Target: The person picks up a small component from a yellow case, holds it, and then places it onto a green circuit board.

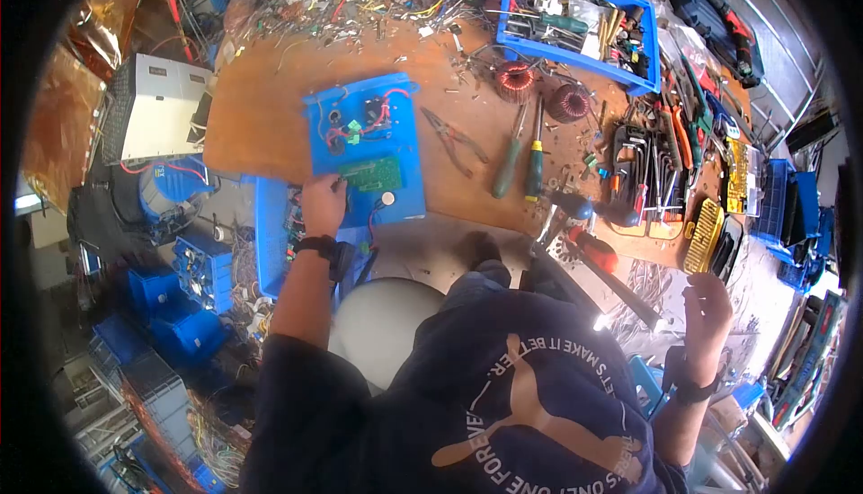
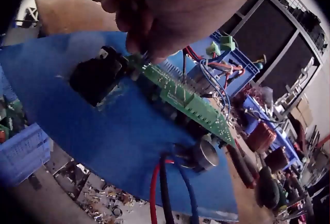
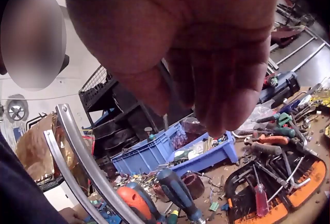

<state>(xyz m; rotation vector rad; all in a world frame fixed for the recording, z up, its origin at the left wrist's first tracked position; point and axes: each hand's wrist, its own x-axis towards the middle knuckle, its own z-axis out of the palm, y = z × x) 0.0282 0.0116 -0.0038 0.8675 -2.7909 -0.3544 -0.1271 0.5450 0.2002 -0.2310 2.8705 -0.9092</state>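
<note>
A blue panel (image 1: pixel 404 143) lies on the wooden table with wires and parts fixed on it. My left hand (image 1: pixel 324 204) is at its left edge and pinches the near end of a green circuit board (image 2: pixel 180 103), which stands tilted over the panel in the left wrist view. A round metal part (image 2: pixel 205 154) and a black part (image 2: pixel 98 77) sit beside the board. Red, black and blue wires (image 2: pixel 165 193) run off the panel's near side. My right hand (image 1: pixel 708 314) hangs off to the right, fingers loosely bent, holding nothing.
Pliers (image 1: pixel 454 142), two screwdrivers (image 1: pixel 508 166) and copper coils (image 1: pixel 516 80) lie right of the panel. A blue bin (image 1: pixel 580 55) of tools stands behind. Scrap pieces (image 1: pixel 360 13) cover the table's far side. A hex key set (image 3: pixel 258 198) lies to the right.
</note>
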